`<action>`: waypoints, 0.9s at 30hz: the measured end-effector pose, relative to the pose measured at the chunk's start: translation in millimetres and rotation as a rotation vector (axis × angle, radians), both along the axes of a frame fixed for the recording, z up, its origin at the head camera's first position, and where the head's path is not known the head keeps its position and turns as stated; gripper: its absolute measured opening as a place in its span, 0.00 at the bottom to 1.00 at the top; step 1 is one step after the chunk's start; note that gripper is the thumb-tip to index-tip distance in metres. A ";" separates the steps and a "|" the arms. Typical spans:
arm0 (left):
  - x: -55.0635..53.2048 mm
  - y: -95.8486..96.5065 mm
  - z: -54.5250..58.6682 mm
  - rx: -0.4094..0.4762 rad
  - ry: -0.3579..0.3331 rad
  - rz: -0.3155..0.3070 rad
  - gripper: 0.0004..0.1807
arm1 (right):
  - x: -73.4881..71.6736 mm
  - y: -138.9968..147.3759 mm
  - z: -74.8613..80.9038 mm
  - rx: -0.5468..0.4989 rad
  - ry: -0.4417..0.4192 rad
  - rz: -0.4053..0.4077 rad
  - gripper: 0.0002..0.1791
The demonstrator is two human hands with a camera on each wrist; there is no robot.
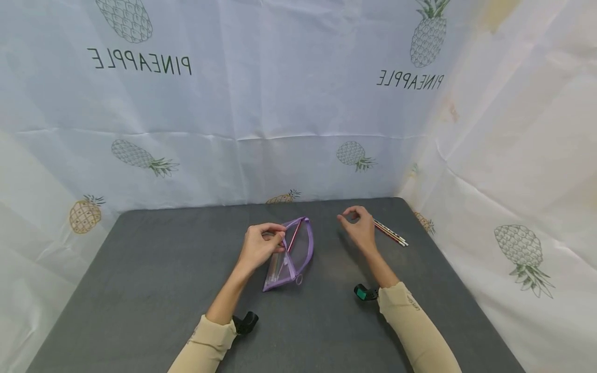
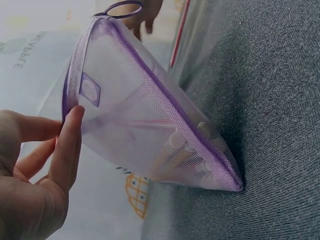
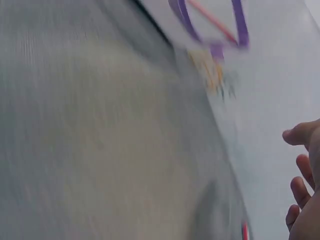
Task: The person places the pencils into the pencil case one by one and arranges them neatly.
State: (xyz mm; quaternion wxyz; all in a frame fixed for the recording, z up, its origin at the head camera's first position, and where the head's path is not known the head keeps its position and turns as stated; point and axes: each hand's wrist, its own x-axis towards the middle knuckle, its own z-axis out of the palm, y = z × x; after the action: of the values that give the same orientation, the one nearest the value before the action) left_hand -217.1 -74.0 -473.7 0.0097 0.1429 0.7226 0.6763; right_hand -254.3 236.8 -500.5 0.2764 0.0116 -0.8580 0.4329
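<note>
A purple-edged mesh zip pouch [image 1: 305,248] stands tilted on the table, its mouth spread apart. My left hand [image 1: 262,246] pinches the pouch's zipper edge between thumb and fingers, as the left wrist view also shows. Inside the mesh [image 2: 130,120] lie several pencils, and a red one [image 1: 294,235] leans up toward the mouth. To the right of the pouch, my right hand [image 1: 360,228] hovers with loosely bent fingers and nothing between them. Just beyond it, several pencils [image 1: 392,233] lie side by side on the table, partly hidden by that hand.
The dark grey table [image 1: 163,290] is bordered at the back and right by a white curtain [image 1: 261,103] printed with pineapples. Black wrist cameras [image 1: 366,292] are strapped to both forearms. A ring pull [image 1: 299,280] hangs from the pouch's near corner.
</note>
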 end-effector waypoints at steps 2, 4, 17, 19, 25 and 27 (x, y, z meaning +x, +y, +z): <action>-0.4 -0.8 -0.1 -0.002 -0.001 -0.005 0.09 | -0.9 21.5 -3.5 0.019 -0.021 -0.052 0.10; -0.6 -1.6 -0.8 -0.010 -0.004 -0.005 0.09 | -1.5 40.9 -8.1 0.053 -0.041 -0.104 0.09; -0.8 1.0 -1.7 -0.019 -0.009 0.003 0.08 | 5.7 95.0 -34.8 0.257 -0.232 -0.253 0.10; -0.7 1.2 -2.1 -0.019 -0.010 0.005 0.08 | 5.8 96.0 -34.7 0.275 -0.233 -0.245 0.11; -1.2 0.6 -3.2 -0.021 -0.010 0.003 0.09 | 5.5 97.0 -31.8 0.326 -0.241 -0.215 0.09; -1.2 1.6 -4.1 -0.018 -0.012 0.000 0.09 | 6.3 98.6 -32.4 0.330 -0.246 -0.207 0.09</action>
State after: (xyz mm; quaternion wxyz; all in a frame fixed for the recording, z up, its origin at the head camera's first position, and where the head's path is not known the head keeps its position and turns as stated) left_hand -218.3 -72.4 -477.9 0.0154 0.1389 0.7287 0.6704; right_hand -248.1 335.4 -532.9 0.2071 -0.0844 -0.9410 0.2541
